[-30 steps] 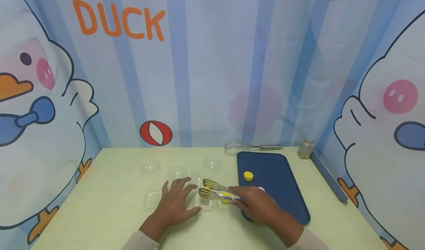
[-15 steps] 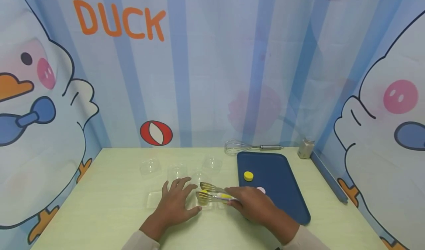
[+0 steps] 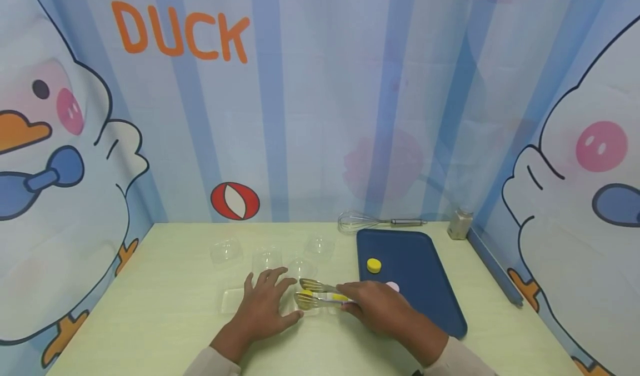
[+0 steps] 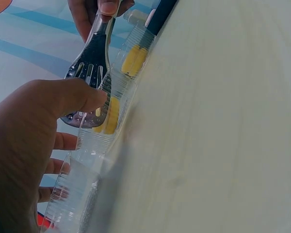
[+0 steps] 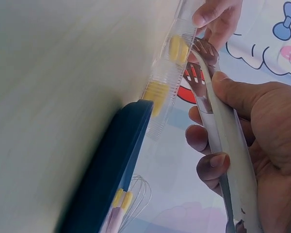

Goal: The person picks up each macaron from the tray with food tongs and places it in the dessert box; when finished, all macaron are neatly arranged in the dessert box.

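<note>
My right hand (image 3: 380,306) grips metal slotted tongs (image 5: 223,126), thumb on one arm and fingers curled round the other. Their slotted ends stand apart at the rim of a clear plastic box (image 4: 89,143). Inside the box, a yellow macaron (image 4: 112,114) lies on its edge near the tong ends. A second yellow macaron (image 4: 134,60) sits in the neighbouring clear box, nearer the tray. My left hand (image 3: 267,304) holds the boxes' left part, its thumb on the near side and fingers behind, partly seen through the plastic.
At the right lies a dark blue tray (image 3: 420,270) with a yellow macaron (image 3: 374,265) and a pale pink one (image 3: 393,286). Several clear domed plastic pieces (image 3: 226,249) stand behind my left hand. A whisk (image 3: 380,221) and a small jar (image 3: 460,224) are at the back.
The tongs have moved slightly left and down, and the yellow macaron at their ends now sits lower, in the box. The left hand has stayed in place.
</note>
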`<state>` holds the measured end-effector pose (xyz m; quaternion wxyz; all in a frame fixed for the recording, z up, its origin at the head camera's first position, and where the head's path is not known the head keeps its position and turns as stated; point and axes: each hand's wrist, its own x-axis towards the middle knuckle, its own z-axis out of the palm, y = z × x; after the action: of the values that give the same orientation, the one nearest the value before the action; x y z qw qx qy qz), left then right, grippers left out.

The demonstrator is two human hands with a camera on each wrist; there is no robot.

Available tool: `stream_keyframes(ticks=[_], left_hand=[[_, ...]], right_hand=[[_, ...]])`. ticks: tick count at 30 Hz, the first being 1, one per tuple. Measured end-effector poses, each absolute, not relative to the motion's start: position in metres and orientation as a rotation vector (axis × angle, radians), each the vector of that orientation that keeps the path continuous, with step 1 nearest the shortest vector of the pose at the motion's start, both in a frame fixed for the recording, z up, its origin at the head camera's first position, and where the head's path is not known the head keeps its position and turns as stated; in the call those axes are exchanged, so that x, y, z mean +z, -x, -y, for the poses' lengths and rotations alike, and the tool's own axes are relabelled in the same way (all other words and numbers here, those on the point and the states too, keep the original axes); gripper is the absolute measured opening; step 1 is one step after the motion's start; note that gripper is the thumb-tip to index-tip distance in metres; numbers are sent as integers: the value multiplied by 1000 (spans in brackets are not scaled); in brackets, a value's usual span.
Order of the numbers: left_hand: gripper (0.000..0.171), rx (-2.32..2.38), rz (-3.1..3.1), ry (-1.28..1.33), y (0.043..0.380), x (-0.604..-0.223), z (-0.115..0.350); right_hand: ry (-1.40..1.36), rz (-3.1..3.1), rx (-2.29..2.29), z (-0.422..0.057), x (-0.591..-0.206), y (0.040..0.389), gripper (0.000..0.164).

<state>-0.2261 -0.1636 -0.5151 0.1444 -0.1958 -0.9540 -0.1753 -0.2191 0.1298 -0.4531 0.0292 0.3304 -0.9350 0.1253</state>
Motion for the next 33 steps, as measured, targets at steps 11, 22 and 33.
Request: stream_keyframes(ticks=[11, 22, 33], left_hand=[[62, -512, 2754, 563, 226, -517, 164], [61, -494, 2746, 566, 226, -518, 164], [72, -441, 2700, 573, 226, -519, 173]], right_hand=[[-1021, 2908, 394, -128, -456, 222, 41], [-1006, 2920, 389, -128, -455, 220, 41], [-969, 2890, 460, -138, -456, 218, 42]])
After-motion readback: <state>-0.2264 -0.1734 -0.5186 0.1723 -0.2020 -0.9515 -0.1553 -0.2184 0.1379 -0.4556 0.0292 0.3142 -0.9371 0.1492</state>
